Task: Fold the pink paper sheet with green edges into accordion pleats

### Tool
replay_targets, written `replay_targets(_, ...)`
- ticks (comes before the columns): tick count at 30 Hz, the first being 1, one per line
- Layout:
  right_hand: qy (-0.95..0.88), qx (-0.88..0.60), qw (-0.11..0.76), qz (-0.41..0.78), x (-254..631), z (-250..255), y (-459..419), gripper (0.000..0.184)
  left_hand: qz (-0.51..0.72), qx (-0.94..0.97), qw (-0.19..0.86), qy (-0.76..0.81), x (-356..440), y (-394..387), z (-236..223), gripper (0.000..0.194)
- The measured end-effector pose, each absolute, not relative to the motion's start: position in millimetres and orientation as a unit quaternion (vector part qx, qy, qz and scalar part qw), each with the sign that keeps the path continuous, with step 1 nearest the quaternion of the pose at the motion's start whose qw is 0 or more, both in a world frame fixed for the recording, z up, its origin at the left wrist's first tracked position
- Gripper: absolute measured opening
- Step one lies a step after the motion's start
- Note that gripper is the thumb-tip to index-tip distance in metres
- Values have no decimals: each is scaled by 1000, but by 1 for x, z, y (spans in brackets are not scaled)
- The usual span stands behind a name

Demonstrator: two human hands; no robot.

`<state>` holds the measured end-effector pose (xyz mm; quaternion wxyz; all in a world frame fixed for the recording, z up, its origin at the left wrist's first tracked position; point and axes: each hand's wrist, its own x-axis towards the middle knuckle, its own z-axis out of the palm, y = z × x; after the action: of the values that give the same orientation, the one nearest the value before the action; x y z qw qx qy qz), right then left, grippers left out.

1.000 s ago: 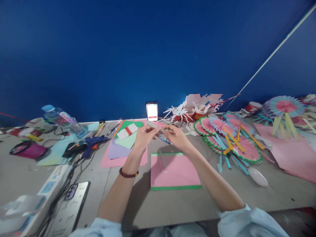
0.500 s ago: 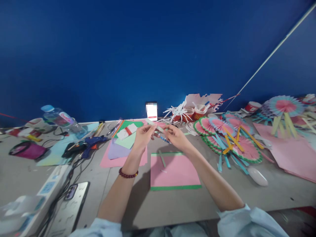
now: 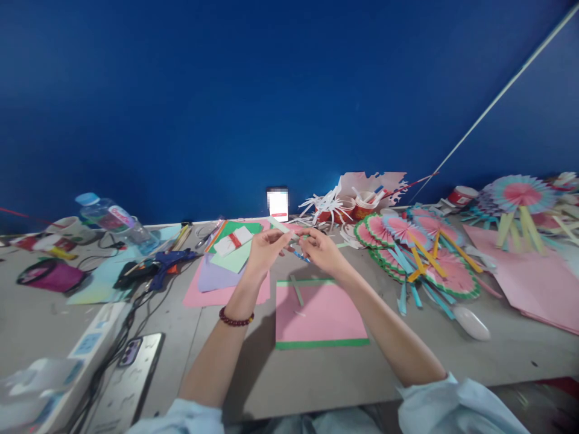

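A pale green paper strip (image 3: pixel 279 225) slants up from between my hands, above the table. My left hand (image 3: pixel 266 248) pinches it with thumb and fingertips. My right hand (image 3: pixel 320 248) is closed at the strip's lower end, its fingertips nearly touching the left ones. Under the right fingers shows a slim blue-and-white object (image 3: pixel 300 257), too small to name. Below the hands lies a pink paper sheet (image 3: pixel 321 322) with green edges. Another narrow green strip (image 3: pixel 297 290) and a small white scrap rest on it.
Coloured paper sheets (image 3: pixel 218 277) and a blue glue gun (image 3: pixel 169 262) lie left, with a bottle (image 3: pixel 117 218), power strip (image 3: pixel 93 349) and phone (image 3: pixel 129 380). Folded paper fans (image 3: pixel 409 241), a white computer mouse (image 3: pixel 471 323) and pink sheets (image 3: pixel 520 271) are right. A lit phone (image 3: pixel 278 205) leans on the wall.
My left hand has shifted slightly right, closer to my right hand. More of the pale green strip now sticks out above the fingers. The things on the table have not moved.
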<state>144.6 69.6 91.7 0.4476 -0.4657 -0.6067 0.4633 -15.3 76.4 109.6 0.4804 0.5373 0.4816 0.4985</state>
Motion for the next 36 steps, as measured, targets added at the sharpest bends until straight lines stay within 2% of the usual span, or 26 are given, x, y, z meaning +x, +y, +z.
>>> replay_targets(6, -604, -461, 446, 473, 145, 97, 67, 27, 482, 557, 477, 480, -14, 74, 107, 31)
replay_targets(13, -610, -452, 443, 477, 145, 95, 66, 29, 496, 534, 479, 489, -15, 74, 111, 35)
replay_targets(21, -649, -435, 461, 421, 145, 88, 69, 25, 496, 529, 479, 496, -16, 75, 112, 35)
replay_targets(36, -655, -448, 459, 400, 145, 86, 69, 18, 494, 533, 484, 488, -15, 74, 112, 36)
